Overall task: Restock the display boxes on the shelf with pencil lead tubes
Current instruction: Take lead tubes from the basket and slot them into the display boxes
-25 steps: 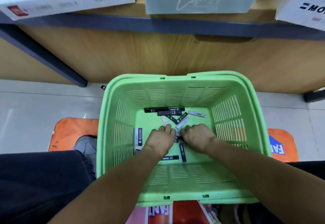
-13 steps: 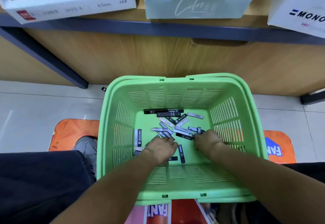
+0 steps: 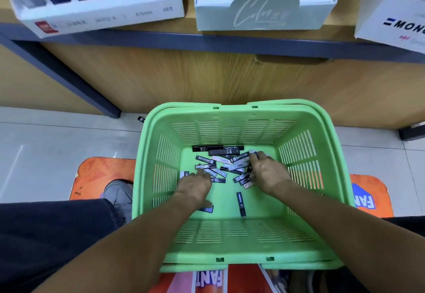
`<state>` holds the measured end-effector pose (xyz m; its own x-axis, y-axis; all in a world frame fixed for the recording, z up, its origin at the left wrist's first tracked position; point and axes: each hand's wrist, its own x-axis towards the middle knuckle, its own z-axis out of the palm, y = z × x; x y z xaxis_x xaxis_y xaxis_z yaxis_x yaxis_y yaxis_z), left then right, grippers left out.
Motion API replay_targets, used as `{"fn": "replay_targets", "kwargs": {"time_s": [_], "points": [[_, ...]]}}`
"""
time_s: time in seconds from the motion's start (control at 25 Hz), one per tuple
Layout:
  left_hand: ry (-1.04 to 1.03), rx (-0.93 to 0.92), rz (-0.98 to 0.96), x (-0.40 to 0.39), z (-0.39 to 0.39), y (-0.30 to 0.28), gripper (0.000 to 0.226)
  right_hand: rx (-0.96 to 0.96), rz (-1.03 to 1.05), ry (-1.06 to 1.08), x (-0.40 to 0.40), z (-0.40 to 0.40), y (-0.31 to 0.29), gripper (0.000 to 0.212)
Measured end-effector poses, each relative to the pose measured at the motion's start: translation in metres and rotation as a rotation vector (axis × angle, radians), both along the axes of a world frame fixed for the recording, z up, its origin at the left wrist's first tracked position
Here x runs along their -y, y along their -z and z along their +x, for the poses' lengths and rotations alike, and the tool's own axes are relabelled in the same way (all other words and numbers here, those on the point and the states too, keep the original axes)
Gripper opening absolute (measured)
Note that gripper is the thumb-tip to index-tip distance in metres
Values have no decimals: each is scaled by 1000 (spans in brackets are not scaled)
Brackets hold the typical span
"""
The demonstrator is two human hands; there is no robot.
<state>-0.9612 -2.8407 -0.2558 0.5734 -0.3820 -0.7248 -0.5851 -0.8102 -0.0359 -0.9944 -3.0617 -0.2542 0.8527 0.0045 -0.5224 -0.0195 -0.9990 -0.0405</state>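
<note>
Both hands, left hand [image 3: 195, 183] and right hand [image 3: 268, 173], gather lead tubes [image 3: 224, 166] in the green basket [image 3: 230, 250], fingers' grip unclear; display boxes [image 3: 264, 9] at twelve o'clock show unfilled slots.

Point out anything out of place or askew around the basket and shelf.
One small dark item, possibly a stray lead tube, lies on the floor tiles outside the green basket, near its far-left corner. The pencil lead tubes lie jumbled, and the left display box sits skewed on the shelf.

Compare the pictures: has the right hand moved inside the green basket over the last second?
Yes. The right hand has shifted away from the left hand, toward the right wall of the green basket and its far side.
</note>
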Motion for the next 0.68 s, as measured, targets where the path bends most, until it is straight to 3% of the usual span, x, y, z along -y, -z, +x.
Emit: {"fn": "replay_targets", "kwargs": {"time_s": [0.12, 0.24, 0.36, 0.48, 0.68], "points": [[194, 27, 39, -6, -7, -2, 64, -85, 39, -323, -4, -11, -2, 55], [252, 19, 6, 1, -9, -1, 54, -181, 80, -654, -21, -17, 6, 44], [316, -26, -17, 1, -6, -1, 50, -194, 62, -848, -34, -17, 21, 36], [405, -56, -20, -2, -6, 3, 41, -126, 50, -747, -34, -15, 26, 19], [496, -94, 10, 2, -15, 15, 27, -2, 114, -360, -33, -5, 18, 26]]}}
